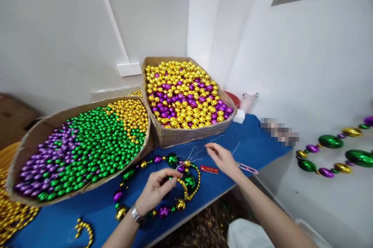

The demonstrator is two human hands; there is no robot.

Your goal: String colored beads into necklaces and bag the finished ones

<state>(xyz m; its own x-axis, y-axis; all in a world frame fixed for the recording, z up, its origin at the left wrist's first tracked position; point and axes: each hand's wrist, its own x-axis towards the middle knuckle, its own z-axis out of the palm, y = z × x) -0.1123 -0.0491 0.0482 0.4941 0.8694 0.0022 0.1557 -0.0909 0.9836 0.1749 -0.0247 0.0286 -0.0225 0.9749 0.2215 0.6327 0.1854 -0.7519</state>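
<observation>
My left hand [157,189], wearing a metal watch [135,214], pinches a bunch of thin clear threads [183,165] over the blue table. Fingertips of my right hand [222,159] are pressed together at the end of a fine strand running from that bunch. Below and around my left hand lies a bead necklace [163,211] of large green, purple and gold beads. A loop of small gold beads [199,180] hangs beside it, partly hidden by my fingers. Near my right hand are a small red packet [209,169] and a pair of pink-handled thread snips [247,168].
A bin of purple, green and gold beads [93,151] stands left. Behind is a box of gold and purple beads [186,96]. A short gold bead strand [86,229] lies on the blue table [52,224]. Another large bead garland [330,141] hangs against the right wall.
</observation>
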